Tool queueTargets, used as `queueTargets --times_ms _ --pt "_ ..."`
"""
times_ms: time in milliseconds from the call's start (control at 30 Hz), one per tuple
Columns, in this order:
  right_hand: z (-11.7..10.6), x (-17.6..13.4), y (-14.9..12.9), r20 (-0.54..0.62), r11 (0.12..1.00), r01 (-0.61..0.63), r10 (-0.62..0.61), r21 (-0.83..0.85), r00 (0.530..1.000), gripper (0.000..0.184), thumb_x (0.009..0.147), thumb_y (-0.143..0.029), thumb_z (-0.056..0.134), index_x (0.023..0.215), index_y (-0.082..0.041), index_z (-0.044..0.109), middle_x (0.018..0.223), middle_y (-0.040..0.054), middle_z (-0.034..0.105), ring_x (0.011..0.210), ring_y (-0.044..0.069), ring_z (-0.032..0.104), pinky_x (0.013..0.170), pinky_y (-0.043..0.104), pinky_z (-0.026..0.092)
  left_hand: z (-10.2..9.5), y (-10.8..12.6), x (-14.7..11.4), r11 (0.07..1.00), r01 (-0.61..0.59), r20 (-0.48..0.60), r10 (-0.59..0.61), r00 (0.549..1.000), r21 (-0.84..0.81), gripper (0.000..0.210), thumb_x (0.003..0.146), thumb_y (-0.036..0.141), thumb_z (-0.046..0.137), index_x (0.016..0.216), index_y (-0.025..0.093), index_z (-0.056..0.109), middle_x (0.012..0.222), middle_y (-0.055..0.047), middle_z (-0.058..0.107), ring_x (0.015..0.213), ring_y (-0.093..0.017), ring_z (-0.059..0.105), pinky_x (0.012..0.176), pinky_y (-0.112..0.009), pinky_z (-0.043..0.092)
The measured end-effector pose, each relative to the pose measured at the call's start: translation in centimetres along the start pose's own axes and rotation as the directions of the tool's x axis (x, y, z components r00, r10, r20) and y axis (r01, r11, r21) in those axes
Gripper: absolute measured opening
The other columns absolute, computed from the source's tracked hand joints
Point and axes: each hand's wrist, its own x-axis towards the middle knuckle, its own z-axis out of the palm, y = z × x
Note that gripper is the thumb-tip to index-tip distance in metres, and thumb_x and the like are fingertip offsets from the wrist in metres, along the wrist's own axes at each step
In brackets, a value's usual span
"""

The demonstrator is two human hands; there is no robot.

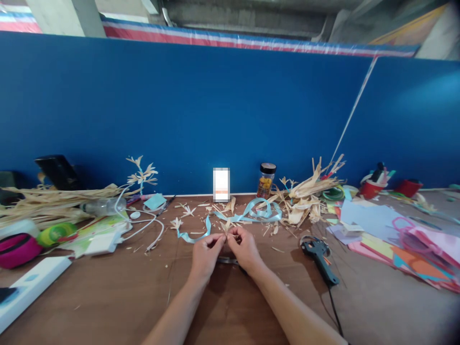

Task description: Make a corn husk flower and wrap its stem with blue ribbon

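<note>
The left hand (204,256) and right hand (246,250) nearly meet, their fingertips pinching a small husk flower (225,226) whose pale petals poke up just above them; exactly how each finger grips is hard to tell. Blue ribbon (235,219) lies just beyond the fingers, a metal tool (227,260) just nearer than them, a glue gun (319,259) well to their right.

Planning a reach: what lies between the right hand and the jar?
The head view shows light blue ribbon lying between the right hand and the jar, with pale scraps near it.
</note>
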Motion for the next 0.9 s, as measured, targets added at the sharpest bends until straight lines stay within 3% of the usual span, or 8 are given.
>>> queueTargets --times_ms 267,600,900 --pt "0.06 -0.04 0.08 0.01 1.0 0.004 -0.004 -0.024 1.0 0.014 0.073 -0.029 0.047 0.07 -0.017 0.053 0.058 -0.0015 0.052 0.052 0.011 0.047 0.049 0.02 0.037 -0.13 -0.08 0.14 0.999 -0.021 -0.012 0.021 1.0 0.036 0.026 0.065 0.035 0.06 0.079 0.016 0.069 0.077 -0.006 0.069 0.071 -0.02 0.06 0.066 -0.028 0.046" --pt "-0.01 -0.23 -0.41 0.029 0.998 -0.005 0.007 -0.057 1.0 0.014 0.074 -0.028 0.047 0.071 -0.016 0.054 0.059 -0.0008 0.054 0.054 0.011 0.049 0.051 0.02 0.039 -0.14 0.51 -0.06 0.967 -0.124 -0.003 0.128 0.992 0.221 0.027 0.071 0.036 0.052 0.08 0.016 0.068 0.079 -0.005 0.069 0.071 -0.02 0.061 0.067 -0.029 0.046" --pt "-0.07 -0.39 -0.06 0.041 0.992 0.062 -0.057 -0.113 0.998 0.015 0.076 -0.026 0.046 0.074 -0.016 0.057 0.064 0.0007 0.059 0.057 0.012 0.053 0.054 0.02 0.04 -0.17 0.23 -0.21 0.924 -0.168 0.015 0.173 0.985 0.344 0.027 0.074 0.035 0.049 0.081 0.016 0.067 0.079 -0.005 0.069 0.071 -0.019 0.061 0.066 -0.028 0.044"
